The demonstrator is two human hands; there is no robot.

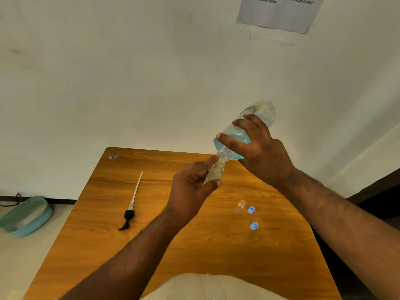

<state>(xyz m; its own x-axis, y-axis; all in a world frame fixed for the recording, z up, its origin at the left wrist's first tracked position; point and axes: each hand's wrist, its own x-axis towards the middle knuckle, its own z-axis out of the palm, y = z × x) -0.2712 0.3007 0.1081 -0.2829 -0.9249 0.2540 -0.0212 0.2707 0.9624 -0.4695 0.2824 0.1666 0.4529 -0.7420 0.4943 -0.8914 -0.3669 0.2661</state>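
Note:
My right hand (259,146) grips a large clear bottle (257,118) with blue liquid inside, tilted so its open neck points down and to the left. Its mouth meets the mouth of a small clear bottle (214,173), which my left hand (192,185) pinches between thumb and fingers above the wooden table (194,245). Two blue caps (251,210) (254,225) lie on the table to the right. Another small clear bottle (239,205) lies beside the upper cap.
A pump dispenser (132,204) with a black head and a long white tube lies on the table's left part. A small wrapper (113,156) sits at the far left corner. A teal basin (26,215) is on the floor at left. A printed sheet (279,11) hangs on the wall.

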